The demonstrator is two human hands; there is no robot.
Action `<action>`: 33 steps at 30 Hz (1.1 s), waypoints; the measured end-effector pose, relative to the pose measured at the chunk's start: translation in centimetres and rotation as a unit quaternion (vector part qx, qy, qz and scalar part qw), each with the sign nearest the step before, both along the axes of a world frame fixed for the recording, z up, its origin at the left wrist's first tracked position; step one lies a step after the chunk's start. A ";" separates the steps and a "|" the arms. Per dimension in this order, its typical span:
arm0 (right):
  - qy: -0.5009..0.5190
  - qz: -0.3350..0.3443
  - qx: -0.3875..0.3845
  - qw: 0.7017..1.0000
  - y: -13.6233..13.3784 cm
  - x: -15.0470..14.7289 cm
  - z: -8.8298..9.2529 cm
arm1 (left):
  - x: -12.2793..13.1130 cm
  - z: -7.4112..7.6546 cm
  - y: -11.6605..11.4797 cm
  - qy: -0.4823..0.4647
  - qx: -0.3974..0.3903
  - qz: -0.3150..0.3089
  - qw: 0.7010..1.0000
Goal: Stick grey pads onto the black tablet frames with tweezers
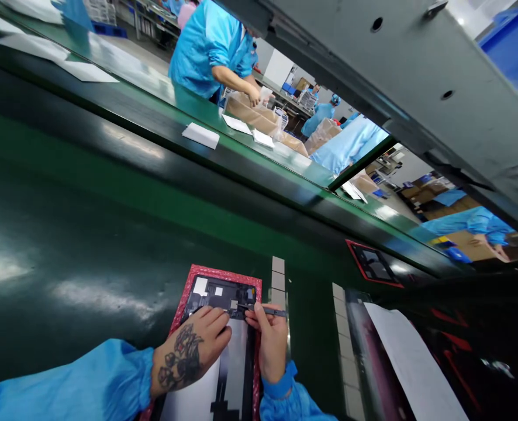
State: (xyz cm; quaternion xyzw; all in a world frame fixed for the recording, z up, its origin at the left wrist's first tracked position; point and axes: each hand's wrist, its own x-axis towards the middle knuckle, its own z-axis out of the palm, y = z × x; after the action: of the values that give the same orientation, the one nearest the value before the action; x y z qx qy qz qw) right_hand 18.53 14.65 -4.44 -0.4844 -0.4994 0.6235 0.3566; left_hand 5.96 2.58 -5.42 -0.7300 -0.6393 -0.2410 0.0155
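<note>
An opened tablet (238, 374), its inner parts showing, lies on a pink bubble-wrap sheet (224, 271) on the green bench. My left hand (193, 348), tattooed on its back, rests over the tablet's upper part. Its fingers are bent and close together, and whatever their tips hold or press is hidden. In my right hand (270, 339) is a pair of dark tweezers (273, 311), gripped between thumb and fingers. The tweezers' tips point left, over the small parts near the tablet's top edge.
Strips of grey square pads (278, 280) lie right of the tablet, with a white sheet (412, 356) farther right. Another tablet in a red-edged wrap (375, 264) sits beyond. White papers (201, 135) lie along the far ledge. A metal beam (399, 88) crosses overhead; a co-worker (215, 49) stands across.
</note>
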 end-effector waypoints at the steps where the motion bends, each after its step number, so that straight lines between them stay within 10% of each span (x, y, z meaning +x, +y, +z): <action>1: 0.000 0.001 -0.001 1.000 0.0 0.0 0.0 | 0.0 -0.2 0.0 -0.003 -0.004 -0.002 1.000; 24: -0.028 0.001 0.065 0.997 0.5 0.2 0.6 | -0.1 0.3 0.2 -0.009 -0.004 0.015 1.000; 33: 0.009 -0.095 0.065 0.993 4.5 8.0 2.3 | -0.9 0.1 0.8 0.044 0.033 -0.009 0.998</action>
State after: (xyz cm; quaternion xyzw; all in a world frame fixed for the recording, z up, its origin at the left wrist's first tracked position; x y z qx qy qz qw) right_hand 26.55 19.19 -2.19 -0.4997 -0.4877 0.5572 0.4495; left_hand 5.02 3.34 -5.31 -0.7450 -0.6229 -0.2295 0.0654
